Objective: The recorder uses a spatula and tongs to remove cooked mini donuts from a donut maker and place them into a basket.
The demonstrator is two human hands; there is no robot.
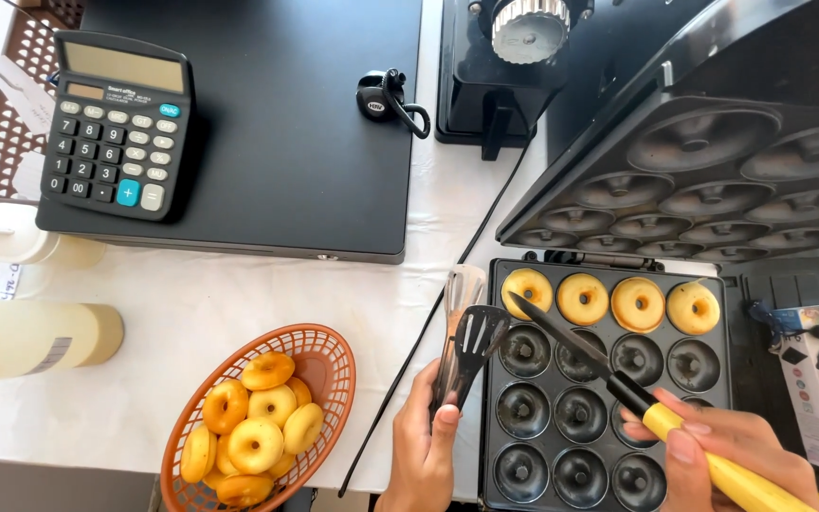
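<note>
Raised black hinged doughnut-maker lid (713, 161) overhangs back of black doughnut tray (609, 474); black power cord (447, 294) crosses bare white tabletop (191, 313); orange plastic basket (329, 365) at front edge.

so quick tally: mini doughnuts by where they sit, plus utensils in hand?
Doughnuts in the doughnut maker, back row: 4, the first at
Doughnuts in the orange basket: about 9 visible, piled so some may be hidden, one at
Utensils held: 2, a black slotted spatula in the left hand, a yellow-handled tool in the right hand
Total: about 15
</note>
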